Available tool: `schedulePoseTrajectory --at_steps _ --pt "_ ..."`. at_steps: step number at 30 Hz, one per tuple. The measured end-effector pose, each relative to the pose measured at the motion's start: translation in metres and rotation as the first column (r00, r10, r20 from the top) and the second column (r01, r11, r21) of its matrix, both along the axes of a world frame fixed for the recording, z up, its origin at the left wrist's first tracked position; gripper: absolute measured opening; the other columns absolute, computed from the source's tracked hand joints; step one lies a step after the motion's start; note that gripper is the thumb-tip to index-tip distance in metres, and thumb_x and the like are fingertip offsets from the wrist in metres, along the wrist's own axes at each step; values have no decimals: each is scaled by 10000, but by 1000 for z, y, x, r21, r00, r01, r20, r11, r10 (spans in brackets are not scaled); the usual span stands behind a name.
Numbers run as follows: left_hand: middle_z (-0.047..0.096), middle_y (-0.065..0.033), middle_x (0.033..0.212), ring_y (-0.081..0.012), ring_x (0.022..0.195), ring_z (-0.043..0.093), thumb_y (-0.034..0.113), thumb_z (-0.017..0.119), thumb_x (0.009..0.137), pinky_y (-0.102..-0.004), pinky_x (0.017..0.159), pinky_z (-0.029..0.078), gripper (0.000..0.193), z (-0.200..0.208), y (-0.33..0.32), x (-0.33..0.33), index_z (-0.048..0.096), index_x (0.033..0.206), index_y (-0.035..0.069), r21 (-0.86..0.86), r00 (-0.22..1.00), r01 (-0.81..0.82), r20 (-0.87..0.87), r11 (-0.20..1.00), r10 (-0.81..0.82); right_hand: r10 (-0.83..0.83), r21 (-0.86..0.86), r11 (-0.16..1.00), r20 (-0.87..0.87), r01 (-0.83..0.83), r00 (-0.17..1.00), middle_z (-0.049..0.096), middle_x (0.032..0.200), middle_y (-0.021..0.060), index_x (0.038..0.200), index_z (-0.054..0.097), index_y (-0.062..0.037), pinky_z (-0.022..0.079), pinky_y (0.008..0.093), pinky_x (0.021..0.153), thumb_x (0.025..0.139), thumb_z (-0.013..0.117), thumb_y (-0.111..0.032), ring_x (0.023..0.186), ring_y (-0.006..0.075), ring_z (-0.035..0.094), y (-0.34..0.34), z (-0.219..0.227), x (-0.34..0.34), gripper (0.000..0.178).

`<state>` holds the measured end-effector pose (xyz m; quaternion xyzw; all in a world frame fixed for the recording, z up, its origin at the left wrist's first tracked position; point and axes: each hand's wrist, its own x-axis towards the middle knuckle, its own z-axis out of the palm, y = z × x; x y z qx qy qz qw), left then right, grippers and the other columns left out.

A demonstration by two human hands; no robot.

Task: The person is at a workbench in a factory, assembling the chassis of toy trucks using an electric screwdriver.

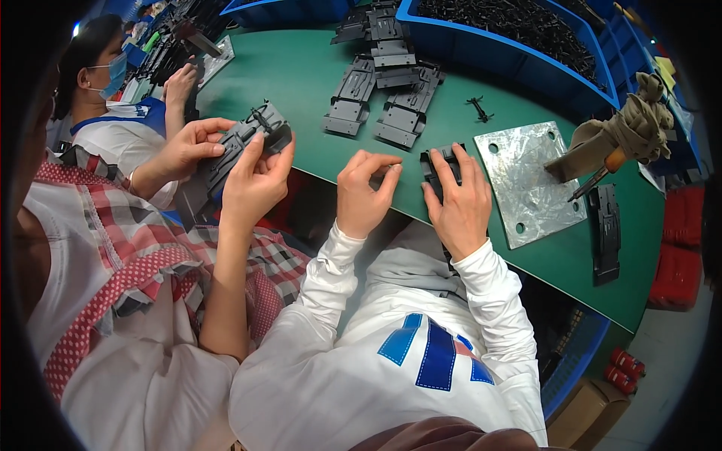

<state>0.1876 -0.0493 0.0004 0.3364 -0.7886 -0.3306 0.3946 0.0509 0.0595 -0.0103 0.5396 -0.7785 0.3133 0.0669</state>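
Note:
My right hand grips a black moulded plastic part at the table's near edge, its fingers over the top and thumb at the left side. Much of that part is hidden beneath the hand. Just to the left, my left hand is apart from it, fingers curled and thumb close to the index fingertip. Whatever it pinches, if anything, is too small to make out. Beyond my hands lies a small black branched plastic piece. Several similar black plastic parts are heaped farther back.
A drilled metal plate lies to the right, with a cloth-wrapped tool and an orange handle over it. Another black part is beyond. A blue bin stands behind. At left, a co-worker's hands hold a similar part.

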Motion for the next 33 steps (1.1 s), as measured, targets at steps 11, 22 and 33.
schedulePoseTrajectory --at_steps 11,22,33 --pt "631 -110 818 -222 702 670 50 735 858 -311 646 536 100 -26 -2 3 737 949 9 -3 993 12 -113 1000 -12 -83 105 990 -137 98 987 484 1488 82 1362 614 -218 429 502 967 800 769 -206 1142 372 492 6 0 9 583" --pt "636 -102 837 -197 735 659 64 742 861 -286 680 534 144 -23 5 -9 739 997 15 26 966 145 -219 989 -136 226 -217 970 653 -108 722 577 1355 175 1391 581 -70 545 335 817 928 618 -125 1013 257 649 22 7 -34 468" --pt "649 -92 1001 -127 790 692 94 710 952 -252 695 560 332 22 61 -60 548 1206 -43 743 814 559 -407 369 -414 469 -240 883 423 404 -775 676 1152 229 1380 526 26 609 413 756 1065 399 -394 852 375 702 107 23 -33 540"
